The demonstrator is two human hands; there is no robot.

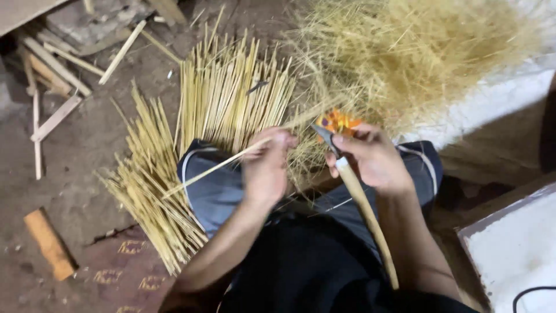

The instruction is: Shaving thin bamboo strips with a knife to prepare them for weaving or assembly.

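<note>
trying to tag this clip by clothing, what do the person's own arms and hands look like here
Both forearms are bare, with no sleeves reaching the wrists. The left hand and right hand wear no gloves, and no rings, watch or bracelet show. The fingers are slim, nails short. Below the arms, a black garment covers the lap, over grey-blue trousers with a pale stripe.

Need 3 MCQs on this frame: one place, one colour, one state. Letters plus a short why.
1. Where does the pile of cut sticks lie?
A. on the floor beyond the knees
B. on a shelf
C. in a basket

2. What colour is the knife handle?
A. blue
B. pale wood
C. black

3. What does the left hand hold?
A. nothing
B. a brick
C. one thin stick

Key: 1 A, the sticks fan out on the dirt floor; 2 B, the long handle below the right hand is light tan; 3 C, its fingers pinch a single splint.
</note>
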